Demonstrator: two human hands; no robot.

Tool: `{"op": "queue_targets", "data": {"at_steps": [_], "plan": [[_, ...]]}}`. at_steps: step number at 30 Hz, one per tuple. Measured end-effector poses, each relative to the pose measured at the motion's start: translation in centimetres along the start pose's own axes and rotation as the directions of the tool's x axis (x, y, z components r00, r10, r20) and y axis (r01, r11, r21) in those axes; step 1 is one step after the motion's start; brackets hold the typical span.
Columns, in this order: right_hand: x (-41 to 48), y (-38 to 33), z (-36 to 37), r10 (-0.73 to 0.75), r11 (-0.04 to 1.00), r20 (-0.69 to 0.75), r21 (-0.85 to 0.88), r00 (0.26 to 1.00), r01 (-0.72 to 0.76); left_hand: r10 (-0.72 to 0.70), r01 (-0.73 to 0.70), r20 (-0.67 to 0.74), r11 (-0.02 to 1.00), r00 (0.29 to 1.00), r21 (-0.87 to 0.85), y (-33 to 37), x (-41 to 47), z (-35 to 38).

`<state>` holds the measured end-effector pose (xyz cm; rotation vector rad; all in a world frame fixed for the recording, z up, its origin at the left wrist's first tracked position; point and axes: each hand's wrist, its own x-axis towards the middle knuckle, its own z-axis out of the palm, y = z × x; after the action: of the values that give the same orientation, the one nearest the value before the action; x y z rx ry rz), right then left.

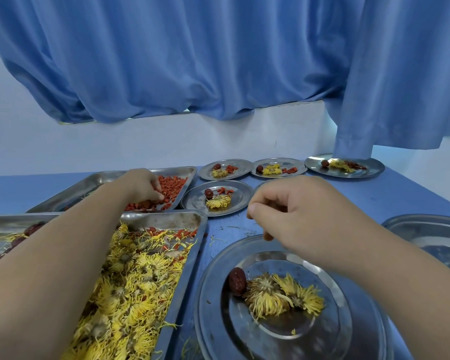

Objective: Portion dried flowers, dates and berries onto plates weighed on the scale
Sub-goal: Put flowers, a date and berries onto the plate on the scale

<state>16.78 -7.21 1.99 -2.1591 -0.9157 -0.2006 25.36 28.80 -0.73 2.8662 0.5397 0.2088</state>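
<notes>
Four finished plates [196, 201] behind already carry flower, date and berries. The near plate [213, 302] has only its date [237, 281] and flowers [281, 297], so it lacks berries. My left hand [143, 187] pinches berries [173, 185] in the far tray [185, 169], well apart from that plate. My right hand [304, 219] hovers over its far rim, fingers curled; I cannot tell if it holds anything.

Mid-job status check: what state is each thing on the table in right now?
left hand, fingers curled into the berries in the berry tray
right hand, curled above the near plate, contents unclear
near plate, one date, two flowers, no berries yet
flower tray, well filled
far plates, each showing date, flower, berries
</notes>
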Motion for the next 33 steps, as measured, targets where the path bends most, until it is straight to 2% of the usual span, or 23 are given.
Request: {"op": "queue_targets", "data": {"at_steps": [10,14,18,22,25,28,33], "plan": [[0.1,0.1,-0.9,0.024,0.998,-0.031,0.066,0.999,-0.022,0.025,-0.025,-0.020,0.999,0.999,-0.035,-0.3,-0.7,-0.1],[0.1,0.1,-1.1,0.038,0.998,-0.027,0.042,0.999,-0.037,0.007,-0.015,-0.034,0.976,0.999,-0.217,-0.3,-1.4,-0.4],[0.2,0.0,-1.5,0.046,0.997,-0.034,0.070,0.998,-0.043,0.017,-0.032,-0.039,0.904,0.999,-0.427,0.8,-2.9,-1.4],[0.2,-0.1,-2.3,0.070,0.991,-0.067,0.116,0.995,-0.062,0.149,-0.107,0.030,0.825,0.988,-0.555,3.7,-5.7,-2.5],[0.2,0.0,-3.1,0.086,0.985,-0.085,0.160,0.993,-0.071,0.317,-0.174,0.134,0.774,0.939,-0.609,6.7,-8.5,-2.6],[0.0,0.1,-4.0,0.107,0.977,-0.110,0.196,0.988,-0.084,0.441,-0.235,0.200,0.747,0.875,-0.622,10.0,-11.2,-2.2],[-0.2,0.0,-5.1,0.112,0.973,-0.144,0.218,0.983,-0.079,0.563,-0.364,0.236,0.746,0.792,-0.558,14.7,-14.6,-1.6]]}}
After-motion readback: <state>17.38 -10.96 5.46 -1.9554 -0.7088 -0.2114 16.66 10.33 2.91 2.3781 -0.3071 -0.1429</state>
